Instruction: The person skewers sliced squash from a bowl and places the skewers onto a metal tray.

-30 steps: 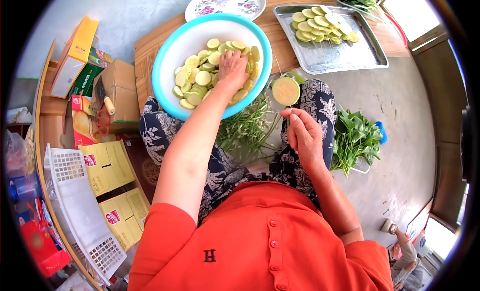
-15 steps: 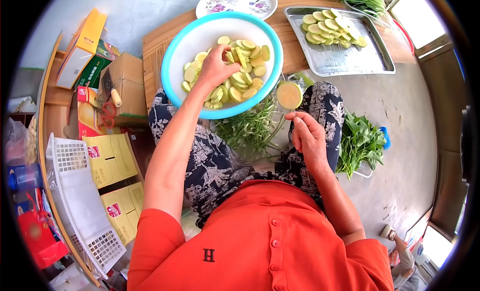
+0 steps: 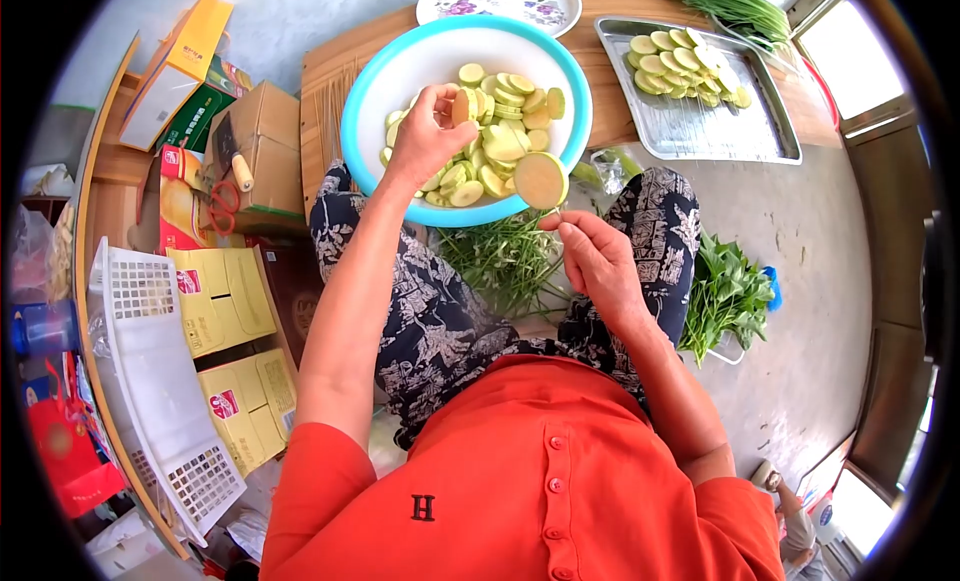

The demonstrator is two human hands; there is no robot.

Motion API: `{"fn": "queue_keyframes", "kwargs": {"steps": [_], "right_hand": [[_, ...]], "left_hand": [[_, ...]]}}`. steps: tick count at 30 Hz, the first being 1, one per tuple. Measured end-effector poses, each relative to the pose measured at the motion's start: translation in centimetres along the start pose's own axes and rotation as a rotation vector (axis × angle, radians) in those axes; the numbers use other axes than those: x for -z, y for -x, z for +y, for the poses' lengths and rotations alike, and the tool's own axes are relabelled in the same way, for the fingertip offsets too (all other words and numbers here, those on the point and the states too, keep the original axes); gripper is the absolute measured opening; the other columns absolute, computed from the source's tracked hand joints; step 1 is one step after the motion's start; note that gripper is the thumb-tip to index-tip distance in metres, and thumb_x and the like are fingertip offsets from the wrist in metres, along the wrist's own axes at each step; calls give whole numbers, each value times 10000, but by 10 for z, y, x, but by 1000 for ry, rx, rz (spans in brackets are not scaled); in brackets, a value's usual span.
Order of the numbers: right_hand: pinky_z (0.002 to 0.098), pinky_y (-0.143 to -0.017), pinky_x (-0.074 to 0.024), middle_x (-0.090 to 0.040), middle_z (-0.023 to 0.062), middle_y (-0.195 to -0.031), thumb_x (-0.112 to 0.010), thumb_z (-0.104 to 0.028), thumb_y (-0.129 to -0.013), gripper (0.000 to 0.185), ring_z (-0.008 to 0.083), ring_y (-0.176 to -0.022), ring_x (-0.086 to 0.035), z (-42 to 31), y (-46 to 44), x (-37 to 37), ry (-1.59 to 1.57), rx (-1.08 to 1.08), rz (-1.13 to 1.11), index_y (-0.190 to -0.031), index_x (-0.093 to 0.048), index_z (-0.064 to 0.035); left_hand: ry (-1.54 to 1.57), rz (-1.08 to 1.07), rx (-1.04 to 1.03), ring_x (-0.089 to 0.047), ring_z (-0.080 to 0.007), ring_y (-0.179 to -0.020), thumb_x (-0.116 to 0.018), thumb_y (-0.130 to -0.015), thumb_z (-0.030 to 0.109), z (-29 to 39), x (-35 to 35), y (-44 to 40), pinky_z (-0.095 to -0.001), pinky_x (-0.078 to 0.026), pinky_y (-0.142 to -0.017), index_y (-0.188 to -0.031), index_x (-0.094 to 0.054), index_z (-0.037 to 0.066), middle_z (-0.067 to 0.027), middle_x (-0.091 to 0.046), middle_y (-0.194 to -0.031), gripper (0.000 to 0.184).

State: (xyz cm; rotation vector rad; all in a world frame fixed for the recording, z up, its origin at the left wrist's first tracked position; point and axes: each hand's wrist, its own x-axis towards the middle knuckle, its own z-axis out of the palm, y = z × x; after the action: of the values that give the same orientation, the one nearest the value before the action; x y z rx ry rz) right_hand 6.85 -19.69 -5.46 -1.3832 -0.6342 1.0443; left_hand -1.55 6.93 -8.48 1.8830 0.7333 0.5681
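A white basin with a turquoise rim point(image 3: 366, 151) holds many round green-edged slices point(image 3: 507, 143). Over its left part, my left hand point(image 3: 430, 136) pinches one or more slices point(image 3: 464, 106) between thumb and fingers. Lower right, my right hand point(image 3: 597, 261) is closed on a thin skewer, mostly hidden by the fingers. One large slice point(image 3: 541, 180) sits on the skewer just above those fingertips, in front of the basin's lower right rim.
Beyond the basin are a floral plate point(image 3: 500, 3) and a metal tray point(image 3: 700, 133) with slices. Leafy greens point(image 3: 725, 296) stand at the right, more stems point(image 3: 500, 256) between the knees. Boxes, scissors point(image 3: 224, 203), a knife point(image 3: 235, 156) and a white basket point(image 3: 150, 381) are at left.
My left hand first reached into the slices, then rose with some pinched. My right hand has moved the skewered slice left, to the basin's rim. The view has shifted slightly.
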Motion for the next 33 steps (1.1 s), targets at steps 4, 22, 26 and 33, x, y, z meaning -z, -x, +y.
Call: {"fn": "queue_keyframes", "kwargs": {"steps": [4, 22, 26, 33], "right_hand": [[189, -422, -280, -419, -72, -541, -466, -173, -1005, 229, 21, -440, -346, 0, -4, -2, -33, -26, 0, -1072, -628, -26], [182, -442, -265, -418, -76, -546, -467, -173, -1003, 231, 15, -462, -347, 14, 14, 20, 2, -39, 124, -1086, -627, -28], [181, -440, -261, -417, -77, -548, -467, -176, -1003, 232, 13, -463, -343, 15, 17, 20, -12, -51, 129, -1075, -629, -25], [184, -436, -257, -406, -81, -545, -460, -163, -1001, 233, 12, -459, -337, 17, 19, 20, -20, -67, 133, -1077, -625, -17]], "left_hand": [[-260, 220, -110, -613, -244, -971, -739, -697, 215, -17, 3, -3, -355, -504, -832, -1158, -542, 27, -132, -573, -1087, 535], [-887, -132, -243, -549, -325, -1045, -762, -686, 306, -39, -61, -17, -424, -470, -883, -982, -676, 28, -145, -608, -1055, 415], [-963, -246, -61, -521, -320, -1095, -751, -653, 300, -25, -65, -27, -444, -436, -929, -929, -704, 23, -155, -580, -1118, 393], [-1008, -317, -125, -568, -306, -1074, -741, -660, 336, -29, -75, -39, -436, -453, -908, -915, -702, 30, -146, -621, -1095, 400]]}}
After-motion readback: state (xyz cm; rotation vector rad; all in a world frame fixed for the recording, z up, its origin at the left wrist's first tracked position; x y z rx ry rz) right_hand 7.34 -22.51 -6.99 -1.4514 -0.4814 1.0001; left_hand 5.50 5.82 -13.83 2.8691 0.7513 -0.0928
